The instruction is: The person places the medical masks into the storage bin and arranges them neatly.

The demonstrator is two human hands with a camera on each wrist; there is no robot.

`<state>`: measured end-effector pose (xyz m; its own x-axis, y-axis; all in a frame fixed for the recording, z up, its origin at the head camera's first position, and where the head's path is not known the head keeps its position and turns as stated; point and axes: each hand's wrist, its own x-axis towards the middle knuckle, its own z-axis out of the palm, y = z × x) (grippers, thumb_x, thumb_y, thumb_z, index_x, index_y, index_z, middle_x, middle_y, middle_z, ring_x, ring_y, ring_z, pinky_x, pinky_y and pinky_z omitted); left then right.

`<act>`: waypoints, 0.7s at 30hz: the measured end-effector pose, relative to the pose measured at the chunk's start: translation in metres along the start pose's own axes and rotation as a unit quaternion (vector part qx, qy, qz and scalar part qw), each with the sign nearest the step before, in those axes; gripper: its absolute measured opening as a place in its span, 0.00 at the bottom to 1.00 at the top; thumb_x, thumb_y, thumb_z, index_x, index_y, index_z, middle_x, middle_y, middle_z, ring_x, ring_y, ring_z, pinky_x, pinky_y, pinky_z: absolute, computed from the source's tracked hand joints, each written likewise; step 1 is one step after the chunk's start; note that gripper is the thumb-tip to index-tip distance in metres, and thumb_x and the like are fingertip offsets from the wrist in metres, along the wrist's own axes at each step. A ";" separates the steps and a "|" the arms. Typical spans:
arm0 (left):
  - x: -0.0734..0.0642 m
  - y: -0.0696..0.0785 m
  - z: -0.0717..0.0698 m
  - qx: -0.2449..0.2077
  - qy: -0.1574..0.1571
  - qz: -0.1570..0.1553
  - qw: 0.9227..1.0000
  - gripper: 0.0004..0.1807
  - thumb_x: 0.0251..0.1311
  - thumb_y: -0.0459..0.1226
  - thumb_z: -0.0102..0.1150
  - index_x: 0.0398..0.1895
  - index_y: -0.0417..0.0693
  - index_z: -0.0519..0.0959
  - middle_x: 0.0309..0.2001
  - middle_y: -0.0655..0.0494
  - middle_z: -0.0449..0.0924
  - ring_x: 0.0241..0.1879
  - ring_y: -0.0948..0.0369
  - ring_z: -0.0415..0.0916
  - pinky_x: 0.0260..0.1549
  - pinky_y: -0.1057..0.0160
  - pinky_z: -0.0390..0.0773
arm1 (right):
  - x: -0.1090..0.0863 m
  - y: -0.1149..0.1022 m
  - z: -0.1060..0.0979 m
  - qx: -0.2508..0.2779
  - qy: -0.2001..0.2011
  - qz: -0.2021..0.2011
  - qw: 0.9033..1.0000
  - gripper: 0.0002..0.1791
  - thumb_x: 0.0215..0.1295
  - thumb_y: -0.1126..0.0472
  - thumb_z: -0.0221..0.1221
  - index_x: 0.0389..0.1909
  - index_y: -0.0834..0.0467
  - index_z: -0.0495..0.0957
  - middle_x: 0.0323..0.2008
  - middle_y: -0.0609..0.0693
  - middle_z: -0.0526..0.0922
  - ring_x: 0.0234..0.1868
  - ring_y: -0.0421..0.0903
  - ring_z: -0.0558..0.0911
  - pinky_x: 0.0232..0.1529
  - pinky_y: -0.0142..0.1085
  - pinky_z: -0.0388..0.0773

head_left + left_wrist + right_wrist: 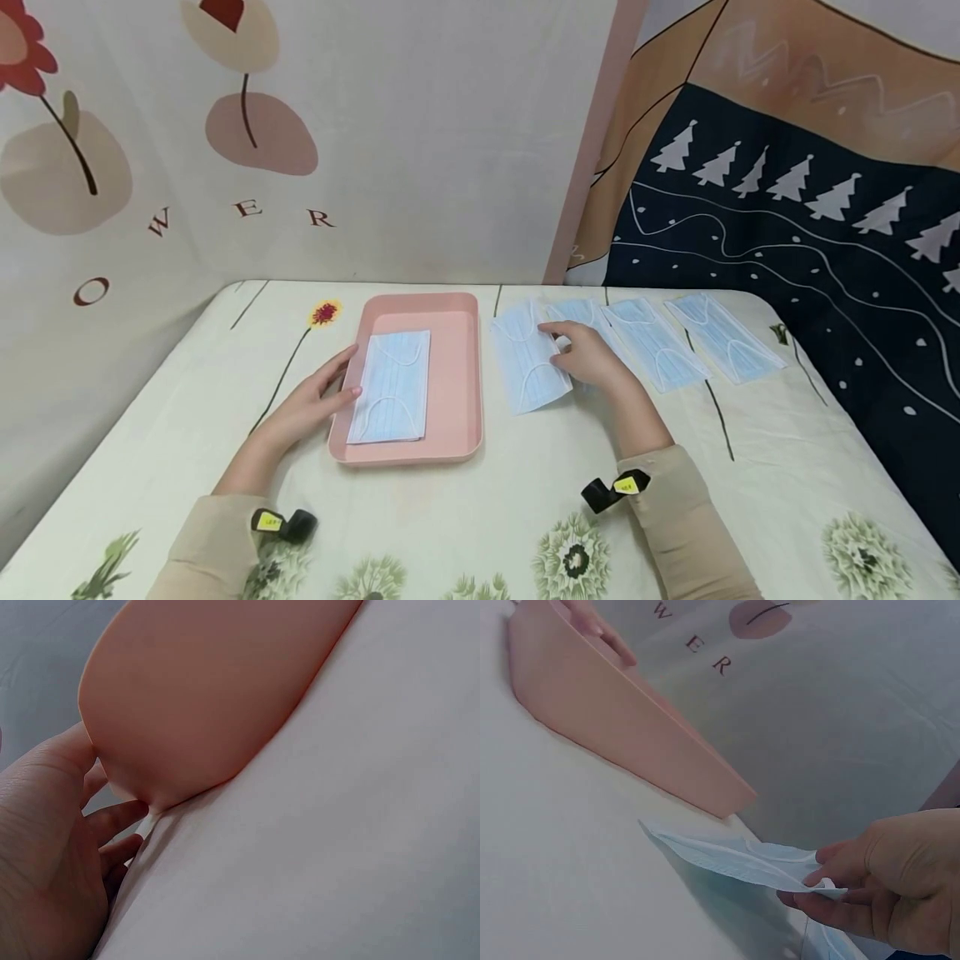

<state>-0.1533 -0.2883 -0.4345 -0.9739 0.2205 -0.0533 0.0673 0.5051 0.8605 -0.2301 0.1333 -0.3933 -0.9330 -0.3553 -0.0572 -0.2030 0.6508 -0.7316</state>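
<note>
We see the left hand (306,408) gripping a tray (455,375), the right hand (588,354) pinching a mask (522,367); the far-left curtain (420,167) reads "O W E R".

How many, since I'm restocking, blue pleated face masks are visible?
5: one mask in the pink rectangular tray, one pinched by the right hand, three masks on the white floral cloth farther right. More may hide beneath the tray's mask.

Over my feed I count one pink tray (454,383), at least one blue mask (393,385) inside it, four masks (654,346) to its right, one left hand (309,402) at its left side, one right hand (587,356) to its right.
</note>
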 end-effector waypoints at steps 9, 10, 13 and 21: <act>0.000 0.001 0.000 0.007 0.000 0.001 1.000 0.42 0.66 0.45 0.57 0.77 0.57 0.46 0.73 0.39 0.48 0.72 0.42 0.43 0.66 0.41 0.47 | -0.003 -0.010 -0.005 0.046 0.049 -0.014 0.998 0.33 0.60 0.75 0.59 0.67 0.56 0.68 0.62 0.58 0.69 0.45 0.53 0.78 0.46 0.41 0.77; 0.000 0.001 0.000 0.007 0.000 0.001 1.000 0.41 0.66 0.45 0.57 0.77 0.58 0.46 0.73 0.39 0.48 0.72 0.42 0.43 0.66 0.41 0.47 | -0.003 -0.011 -0.006 0.053 0.057 -0.018 0.997 0.33 0.60 0.75 0.59 0.67 0.56 0.68 0.61 0.58 0.70 0.43 0.53 0.78 0.44 0.40 0.78; -0.001 0.002 0.000 0.006 -0.001 0.001 1.000 0.42 0.66 0.45 0.57 0.77 0.58 0.46 0.73 0.39 0.48 0.72 0.42 0.42 0.66 0.41 0.47 | -0.004 -0.015 -0.006 0.078 0.082 -0.031 0.993 0.33 0.59 0.76 0.59 0.67 0.56 0.68 0.59 0.57 0.71 0.36 0.49 0.77 0.38 0.34 0.77; 0.000 0.002 0.000 0.006 -0.001 -0.002 1.000 0.42 0.66 0.45 0.58 0.77 0.59 0.46 0.73 0.39 0.47 0.72 0.42 0.42 0.66 0.41 0.47 | -0.007 -0.030 -0.003 0.141 0.135 -0.038 0.980 0.34 0.59 0.76 0.60 0.67 0.53 0.69 0.57 0.55 0.70 0.29 0.43 0.76 0.29 0.25 0.74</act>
<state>-0.1530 -0.2874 -0.4323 -0.9739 0.2194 -0.0578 0.0654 0.5154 0.8544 -0.2179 0.1184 -0.3685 -0.9706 -0.1810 0.1585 -0.2203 0.4043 -0.8877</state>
